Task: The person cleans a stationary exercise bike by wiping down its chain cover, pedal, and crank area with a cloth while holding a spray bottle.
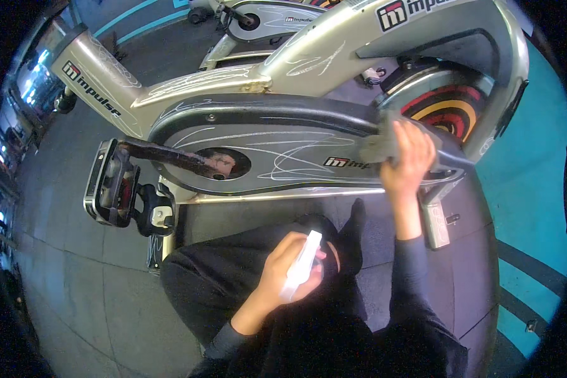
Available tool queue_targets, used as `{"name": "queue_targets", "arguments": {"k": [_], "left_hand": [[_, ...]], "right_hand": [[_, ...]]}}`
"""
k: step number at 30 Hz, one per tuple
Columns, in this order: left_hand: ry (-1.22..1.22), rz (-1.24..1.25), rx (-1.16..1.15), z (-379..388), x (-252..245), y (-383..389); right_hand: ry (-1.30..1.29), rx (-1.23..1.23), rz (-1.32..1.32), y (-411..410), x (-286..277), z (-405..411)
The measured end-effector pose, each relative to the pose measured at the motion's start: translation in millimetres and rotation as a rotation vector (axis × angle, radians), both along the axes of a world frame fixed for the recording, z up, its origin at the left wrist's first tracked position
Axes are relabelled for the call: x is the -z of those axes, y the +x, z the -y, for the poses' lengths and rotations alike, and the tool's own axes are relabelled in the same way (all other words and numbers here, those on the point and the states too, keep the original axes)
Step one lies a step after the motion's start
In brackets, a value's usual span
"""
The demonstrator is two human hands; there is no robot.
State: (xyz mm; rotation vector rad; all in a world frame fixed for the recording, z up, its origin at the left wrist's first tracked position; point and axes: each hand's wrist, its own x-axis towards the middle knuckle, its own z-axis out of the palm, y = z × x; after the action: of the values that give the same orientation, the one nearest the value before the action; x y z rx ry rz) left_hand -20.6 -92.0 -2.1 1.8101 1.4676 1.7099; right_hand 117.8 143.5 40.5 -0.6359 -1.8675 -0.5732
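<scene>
An Impulse exercise bike [302, 146] stands across the view, its grey chain guard [245, 137] marked with looping white scribbles. My right hand [408, 153] presses a greyish cloth [380, 141] against the rear part of the guard, partly over the maker's lettering. Low in the middle, above my lap, my left hand [293, 271] grips a bottle with a white spray head [304, 264]; the bottle's body is mostly hidden by the fingers. Further white loops show on the bike's frame tube [203, 85]. The flywheel [444, 104] has red and yellow rings.
The crank [170, 158] and pedal [111, 184] jut out at the left. Behind stands a second bike [269, 21]. A rear stabiliser foot [437, 227] rests on dark floor tiles [75, 279], with turquoise flooring [519, 189] at the right.
</scene>
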Motion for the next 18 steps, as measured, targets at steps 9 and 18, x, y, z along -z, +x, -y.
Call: {"name": "queue_targets", "arguments": {"k": [9, 18], "left_hand": [[-0.069, 0.045, 0.034, 2, -1, 3], [-0.023, 0.005, -0.001, 5, 2, 0]], "right_hand": [[-0.04, -0.037, -0.153, -24, -1, 8], [0.023, -0.417, -0.079, -178, -33, 78]]}}
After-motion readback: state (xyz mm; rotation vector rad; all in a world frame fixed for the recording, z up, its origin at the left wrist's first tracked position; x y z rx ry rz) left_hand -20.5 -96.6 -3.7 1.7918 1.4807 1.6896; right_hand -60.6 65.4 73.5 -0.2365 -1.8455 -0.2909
